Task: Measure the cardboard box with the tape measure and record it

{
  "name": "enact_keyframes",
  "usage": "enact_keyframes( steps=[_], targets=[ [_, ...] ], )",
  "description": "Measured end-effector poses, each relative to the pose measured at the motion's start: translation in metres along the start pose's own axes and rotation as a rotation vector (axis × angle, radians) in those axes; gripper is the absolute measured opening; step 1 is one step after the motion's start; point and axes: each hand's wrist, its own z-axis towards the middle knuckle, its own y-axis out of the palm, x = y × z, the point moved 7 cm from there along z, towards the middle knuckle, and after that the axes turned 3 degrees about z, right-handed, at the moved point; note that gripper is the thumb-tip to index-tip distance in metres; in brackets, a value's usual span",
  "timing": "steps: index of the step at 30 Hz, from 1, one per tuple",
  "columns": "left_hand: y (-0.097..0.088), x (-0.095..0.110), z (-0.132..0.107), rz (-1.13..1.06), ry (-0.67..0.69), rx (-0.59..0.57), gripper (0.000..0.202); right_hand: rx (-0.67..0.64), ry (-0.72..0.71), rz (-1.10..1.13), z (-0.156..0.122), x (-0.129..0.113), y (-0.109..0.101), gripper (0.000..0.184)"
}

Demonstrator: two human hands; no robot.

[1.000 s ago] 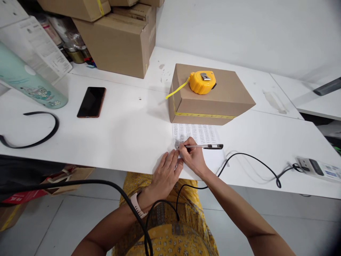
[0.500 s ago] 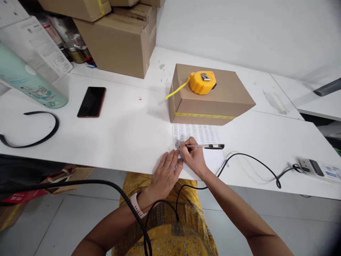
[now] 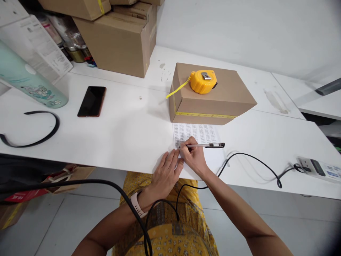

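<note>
A pen is gripped in my right hand, its tip down on a sheet of paper covered in columns of small handwriting. My left hand lies flat with fingers stretched out at the table's front edge, touching the paper's lower left corner. Just beyond the sheet stands a closed cardboard box with yellow tape along its side, and it seems to cover the paper's far end. On top of that box rests a yellow tape measure, a short piece of its yellow strap hanging over the box's left edge.
A phone, a black curved band and a mint-green bottle are on the white table at left. Larger cartons stand behind. A black cable runs to a power strip at right.
Almost nothing differs. Both hands, the pen and the paper keep their places; the whole view has shifted very slightly.
</note>
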Motion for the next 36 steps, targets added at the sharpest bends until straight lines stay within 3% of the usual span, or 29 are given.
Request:
enact_keyframes(
  steps=[5,12,36],
  targets=[
    [-0.0016,-0.0004,0.0002,0.008,-0.002,0.053,0.040,0.013,-0.017,-0.002,0.0007,-0.0008,-0.0001,0.017],
    [0.0026,-0.0010,-0.0008,-0.015,-0.006,0.017,0.043,0.031,-0.009,0.035,0.0012,0.0021,-0.0008,0.017],
    [-0.0038,-0.0002,0.0006,0.018,-0.001,0.069,0.040,0.034,-0.003,0.026,0.0011,0.0043,-0.0027,0.018]
  ],
)
